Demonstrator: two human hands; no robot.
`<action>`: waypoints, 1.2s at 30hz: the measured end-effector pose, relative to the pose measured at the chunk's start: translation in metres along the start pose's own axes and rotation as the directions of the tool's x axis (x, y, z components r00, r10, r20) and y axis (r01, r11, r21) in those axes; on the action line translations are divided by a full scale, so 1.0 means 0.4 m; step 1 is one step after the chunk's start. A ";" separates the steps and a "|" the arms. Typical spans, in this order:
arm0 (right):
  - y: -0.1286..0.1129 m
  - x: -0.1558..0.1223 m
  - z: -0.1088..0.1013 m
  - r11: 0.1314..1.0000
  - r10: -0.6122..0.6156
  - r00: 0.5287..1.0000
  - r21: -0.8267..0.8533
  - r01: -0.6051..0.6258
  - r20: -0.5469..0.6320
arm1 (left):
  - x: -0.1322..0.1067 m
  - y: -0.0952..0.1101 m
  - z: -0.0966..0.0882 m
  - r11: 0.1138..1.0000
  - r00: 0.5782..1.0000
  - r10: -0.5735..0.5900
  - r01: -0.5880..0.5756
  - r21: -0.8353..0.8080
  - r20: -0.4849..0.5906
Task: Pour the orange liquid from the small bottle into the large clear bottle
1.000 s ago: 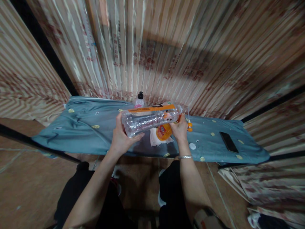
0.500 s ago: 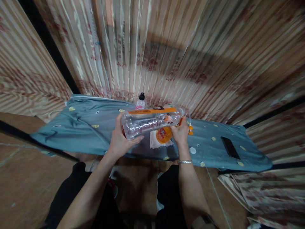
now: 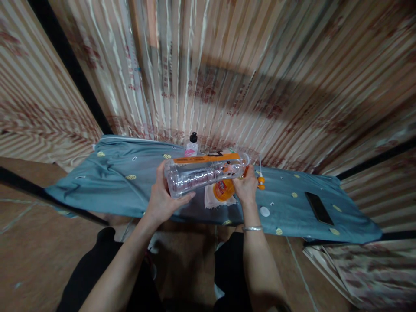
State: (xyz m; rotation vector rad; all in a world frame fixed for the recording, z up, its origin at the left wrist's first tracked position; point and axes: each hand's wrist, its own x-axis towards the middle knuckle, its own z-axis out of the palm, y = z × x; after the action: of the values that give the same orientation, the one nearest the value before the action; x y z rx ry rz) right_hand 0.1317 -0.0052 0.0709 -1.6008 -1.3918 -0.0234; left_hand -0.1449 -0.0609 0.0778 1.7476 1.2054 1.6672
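A large clear plastic bottle (image 3: 198,173) with an orange label strip is held sideways above the bench, its mouth end to the right. My left hand (image 3: 162,197) is wrapped round its base end. Below it, an orange bottle (image 3: 224,190) with a red label rests on a white cloth (image 3: 211,200), partly hidden by the clear bottle. My right hand (image 3: 247,184) is closed by the orange bottle's neck, close to the clear bottle's mouth, and appears to grip that neck; the fingers are partly hidden. Whether liquid flows between them, I cannot tell.
A pump top with orange parts (image 3: 261,182) and a white round cap (image 3: 264,211) lie right of my right hand. Farther right is a black phone (image 3: 318,208). A black-topped bottle (image 3: 193,145) stands behind. Blue-green fabric (image 3: 113,182) covers the bench; striped curtains (image 3: 208,78) surround it.
The whole view has shifted slightly, so the bench and things appear a little lower. Both hands keep nearly the same hold, and the clear bottle stays sideways.
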 end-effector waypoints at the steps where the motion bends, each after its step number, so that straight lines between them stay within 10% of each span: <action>1: 0.001 -0.001 0.001 1.000 -0.004 1.000 -0.003 0.004 -0.002 | 0.000 0.001 -0.001 1.000 1.000 -0.002 0.002 -0.002 0.003; 36: -0.010 0.000 -0.007 0.999 0.036 0.999 0.025 -0.036 0.037 | -0.002 0.006 -0.003 0.999 0.999 0.030 -0.029 0.045 -0.017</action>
State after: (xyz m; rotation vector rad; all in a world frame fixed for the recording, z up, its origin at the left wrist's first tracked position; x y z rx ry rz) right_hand 0.1303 -0.0074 0.0749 -1.6120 -1.3855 0.0448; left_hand -0.1452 -0.0633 0.0795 1.7891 1.2400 1.6876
